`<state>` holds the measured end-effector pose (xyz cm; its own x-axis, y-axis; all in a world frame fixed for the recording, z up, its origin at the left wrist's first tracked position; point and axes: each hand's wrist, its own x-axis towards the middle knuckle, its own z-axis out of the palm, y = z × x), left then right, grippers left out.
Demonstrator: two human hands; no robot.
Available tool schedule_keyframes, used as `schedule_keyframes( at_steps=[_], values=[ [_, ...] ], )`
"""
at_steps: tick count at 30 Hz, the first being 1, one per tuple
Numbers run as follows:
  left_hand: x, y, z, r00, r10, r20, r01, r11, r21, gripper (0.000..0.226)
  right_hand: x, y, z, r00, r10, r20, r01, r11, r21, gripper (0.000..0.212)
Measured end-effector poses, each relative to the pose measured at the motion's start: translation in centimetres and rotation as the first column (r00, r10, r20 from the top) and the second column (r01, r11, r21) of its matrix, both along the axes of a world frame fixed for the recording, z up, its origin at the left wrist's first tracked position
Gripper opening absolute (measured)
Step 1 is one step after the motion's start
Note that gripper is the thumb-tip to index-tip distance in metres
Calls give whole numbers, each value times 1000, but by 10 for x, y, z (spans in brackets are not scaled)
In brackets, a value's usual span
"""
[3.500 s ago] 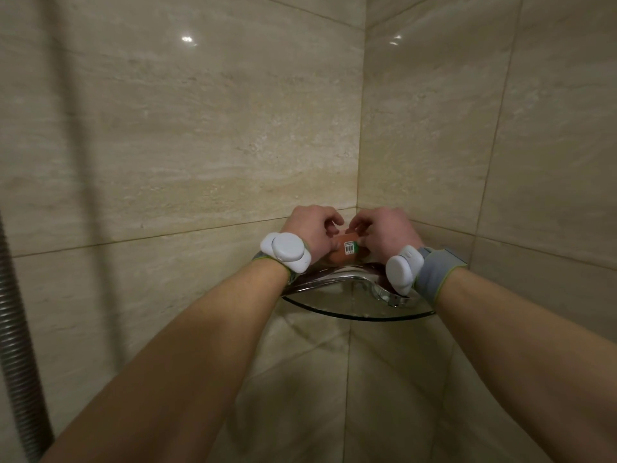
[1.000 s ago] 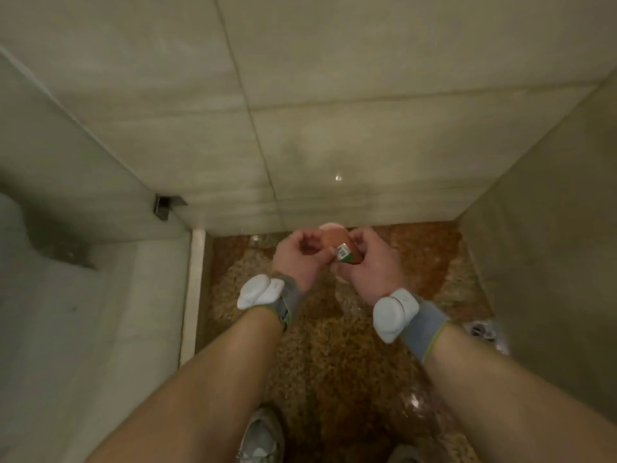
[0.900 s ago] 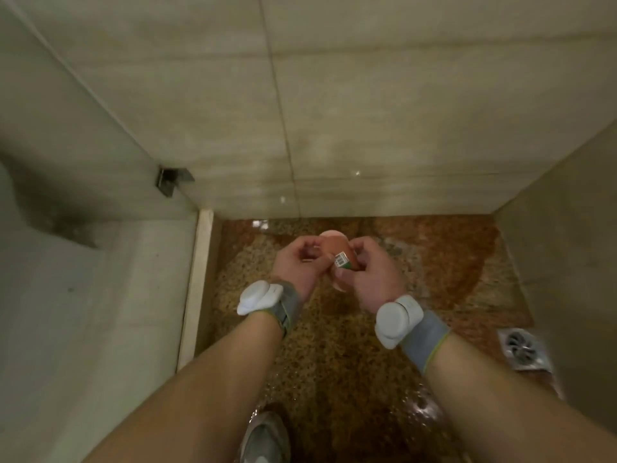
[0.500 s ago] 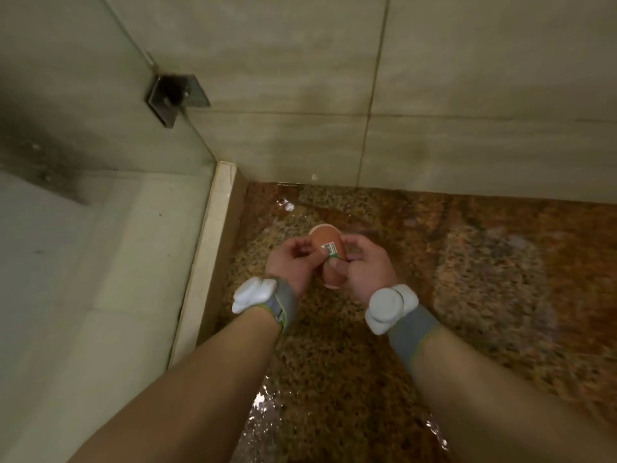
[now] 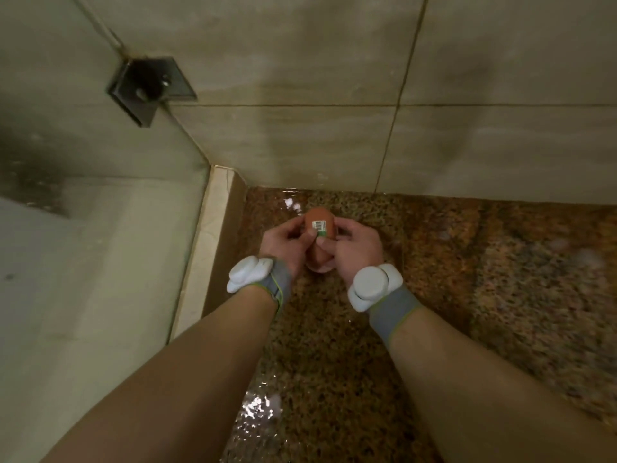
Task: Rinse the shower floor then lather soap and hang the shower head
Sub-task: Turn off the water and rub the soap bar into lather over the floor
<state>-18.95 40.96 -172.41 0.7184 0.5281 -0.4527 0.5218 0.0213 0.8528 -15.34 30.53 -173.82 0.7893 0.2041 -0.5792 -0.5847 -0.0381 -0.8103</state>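
Observation:
An orange-brown soap bar [image 5: 321, 218] with a small white barcode sticker is held between both hands, low over the wet floor. My left hand [image 5: 286, 243] grips its left side and my right hand [image 5: 355, 244] its right side, thumbs meeting on the sticker. The speckled brown shower floor [image 5: 450, 295] glistens with water, with a shiny puddle near the bottom. The shower head is out of view.
Beige tiled walls [image 5: 300, 138] meet the floor straight ahead. A glass panel [image 5: 83, 162] stands at the left, fixed by a dark metal bracket [image 5: 150, 88]. A pale stone curb [image 5: 203, 242] runs along the floor's left edge.
The soap went from the corner shelf down over the floor, held in both hands throughout. The view has tilted down and left; the drain at the right has dropped out of sight.

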Motion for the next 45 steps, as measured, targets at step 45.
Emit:
schedule_keyframes(
  at_steps=[45],
  values=[
    [47,-430,7,755,-655,2,654,754,71,34,-32,-424,10,769,-637,53,638,757,-140,50]
  ],
)
